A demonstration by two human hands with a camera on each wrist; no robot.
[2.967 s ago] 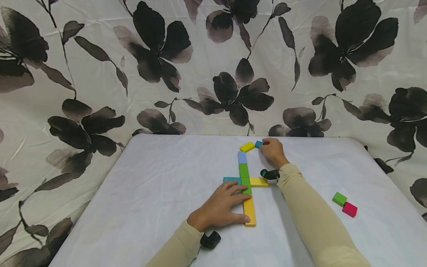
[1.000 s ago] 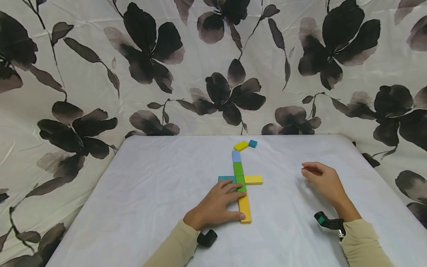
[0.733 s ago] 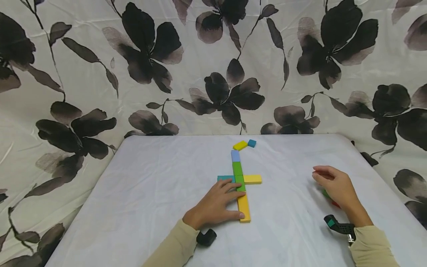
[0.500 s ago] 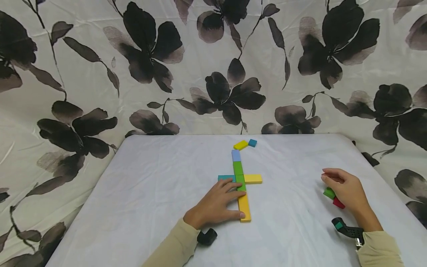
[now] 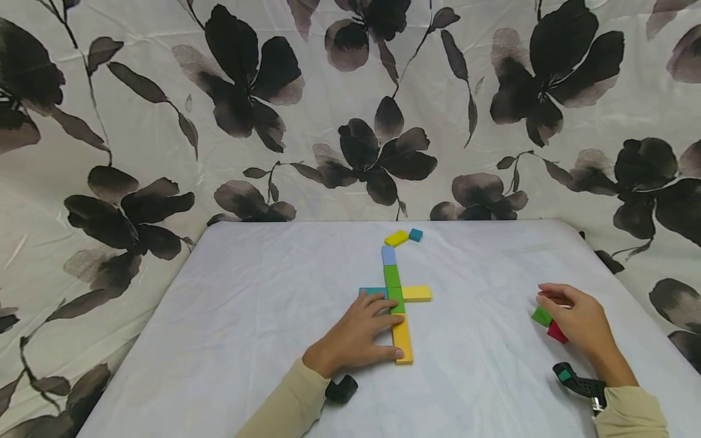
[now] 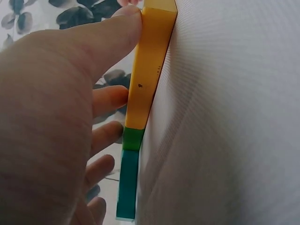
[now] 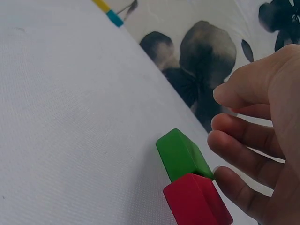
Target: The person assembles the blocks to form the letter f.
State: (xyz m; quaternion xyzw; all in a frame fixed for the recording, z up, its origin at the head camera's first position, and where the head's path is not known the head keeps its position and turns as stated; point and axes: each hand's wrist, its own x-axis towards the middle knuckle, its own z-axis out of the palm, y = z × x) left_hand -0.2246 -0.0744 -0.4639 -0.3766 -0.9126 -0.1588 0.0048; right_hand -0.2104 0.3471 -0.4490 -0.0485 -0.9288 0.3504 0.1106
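My left hand (image 5: pixel 353 337) rests with spread fingertips on an orange block (image 5: pixel 403 340) and the green block (image 5: pixel 395 295) above it. A teal block (image 5: pixel 372 291), partly under the fingers, and a yellow block (image 5: pixel 417 294) lie either side of that green one. Farther up the row come another green block (image 5: pixel 392 276) and a light blue block (image 5: pixel 388 255). At the right, my right hand (image 5: pixel 583 319) hovers by a loose green block (image 7: pixel 180 154) and a red block (image 7: pixel 194 199), which touch each other. Its fingers are loosely bent and hold nothing.
A slanted yellow block (image 5: pixel 397 238) and a small blue block (image 5: pixel 416 235) lie at the row's far end, near the back edge of the white-covered table (image 5: pixel 246 292). Behind it hangs a floral cloth (image 5: pixel 328 91).
My right hand has let go of the small blue block at the far end and moved right and nearer, to the loose green and red blocks. My left hand stays in place.
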